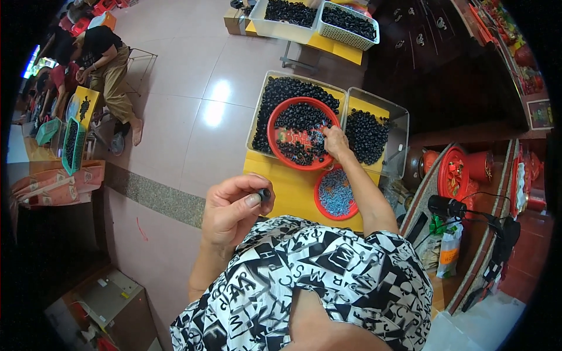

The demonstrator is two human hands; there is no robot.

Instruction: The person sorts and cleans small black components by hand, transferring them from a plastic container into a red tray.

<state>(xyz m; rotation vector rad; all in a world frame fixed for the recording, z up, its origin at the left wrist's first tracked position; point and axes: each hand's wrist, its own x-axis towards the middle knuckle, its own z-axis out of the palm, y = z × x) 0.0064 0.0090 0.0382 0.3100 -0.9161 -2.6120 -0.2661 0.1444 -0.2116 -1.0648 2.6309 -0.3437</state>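
My left hand (231, 210) is raised left of the red basin, thumb and fingers pinching a small dark cylindrical part (264, 194) with a hole in its end. Past the right rim of the red basin (271, 137), my right hand (335, 143) reaches in, fingers drawn together among the contents; what they grip is hidden. Inside lie black round pieces (301, 117) and a few small bluish pins (316, 140). Below it, a smaller red basin (318, 202) holds many blue-grey pins (336, 193), partly behind my right forearm.
Two clear bins (256, 117) (400, 123) of black pieces stand on a yellow board (263, 181). Farther off are a clear tub (263, 26) and a white basket (349, 38), also filled. Dark cabinets (433, 70) stand right; seated people (105, 58) work at far left.
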